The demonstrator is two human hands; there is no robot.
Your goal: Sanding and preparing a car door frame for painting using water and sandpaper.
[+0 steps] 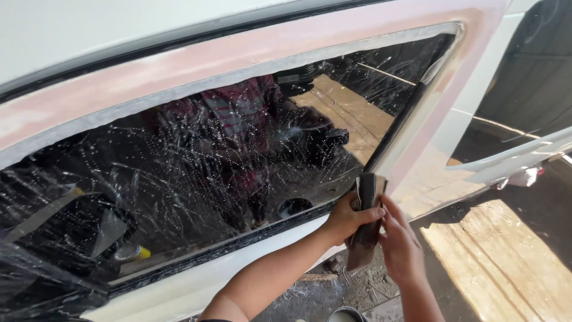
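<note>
Both hands meet at the lower right of centre, by the bottom right corner of the wet, streaky tinted car window (196,173). The left hand (348,219) is wrapped tight around a dark, floppy strip of tint film (366,220). The right hand (400,247) lies flat against the strip, fingers straight. Sanded pinkish-white door frame (238,53) runs above.

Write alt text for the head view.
Both hands hold a folded dark sheet by a white car door: left hand grips it, right hand touches its edge. The door's window is covered in wet, streaked plastic film.
</note>
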